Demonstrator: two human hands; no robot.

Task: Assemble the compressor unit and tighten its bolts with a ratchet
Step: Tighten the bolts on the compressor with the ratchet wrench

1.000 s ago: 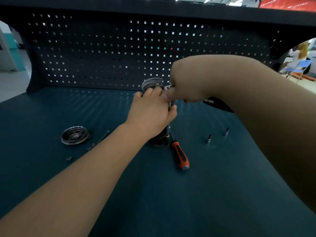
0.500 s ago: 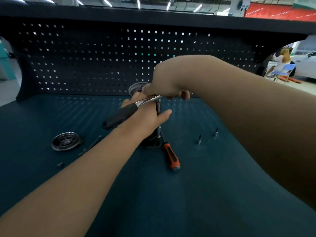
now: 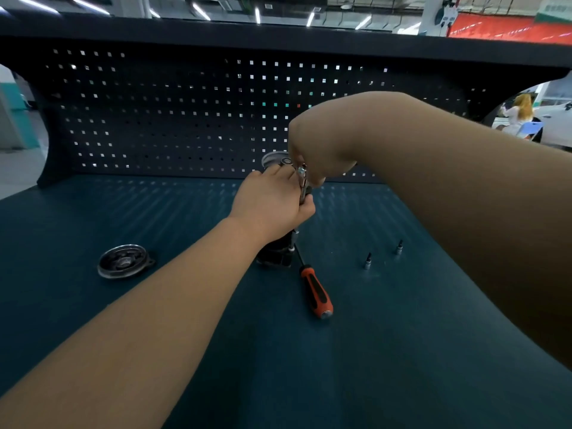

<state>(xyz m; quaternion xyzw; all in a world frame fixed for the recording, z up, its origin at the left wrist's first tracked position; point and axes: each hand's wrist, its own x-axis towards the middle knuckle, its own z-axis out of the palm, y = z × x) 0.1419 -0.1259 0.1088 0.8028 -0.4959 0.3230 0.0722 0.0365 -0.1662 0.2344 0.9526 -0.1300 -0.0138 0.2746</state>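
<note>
The dark compressor unit [image 3: 274,255] stands upright at the middle of the blue bench, mostly hidden under my left hand [image 3: 272,202], which grips its upper body. Its round metal top [image 3: 274,157] peeks out behind my fingers. My right hand [image 3: 322,150] is closed around the ratchet head [image 3: 302,174] just right of the unit's top. From the ratchet a thin extension shaft [image 3: 294,239] runs down along the unit's right side. The ratchet's handle is hidden by my right hand and wrist.
A round metal cover plate [image 3: 123,261] lies on the bench to the left. An orange-and-black screwdriver [image 3: 315,294] lies just in front of the unit. Two small socket bits [image 3: 367,262] [image 3: 399,247] stand to the right. A black pegboard wall [image 3: 185,119] closes off the back.
The ratchet's black handle, which stuck out to the left over my left wrist half a second ago, has swung back out of sight behind my right hand. My left hand stays on the unit.
</note>
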